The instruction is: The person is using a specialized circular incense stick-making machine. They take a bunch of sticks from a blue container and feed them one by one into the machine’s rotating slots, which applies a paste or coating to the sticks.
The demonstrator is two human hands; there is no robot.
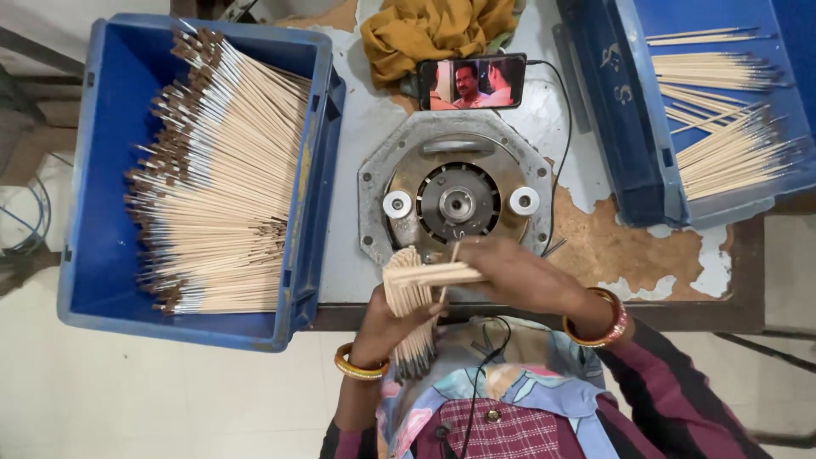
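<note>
My left hand (393, 327) grips a bundle of thin wooden brushes (408, 293), handles up and dark bristle tips pointing down toward my lap. My right hand (514, 274) holds a few of the wooden handles (433, 274) sideways across the top of that bundle. Both hands are at the table's near edge, just in front of a round metal machine plate (455, 200) with a central hub and two white rollers.
A blue crate (98, 170) at the left holds several rows of finished brushes (217, 178). Another blue crate (633, 110) at the right holds plain sticks (722, 136). A phone (472, 82) with a cable leans behind the machine, beside a mustard cloth (433, 30).
</note>
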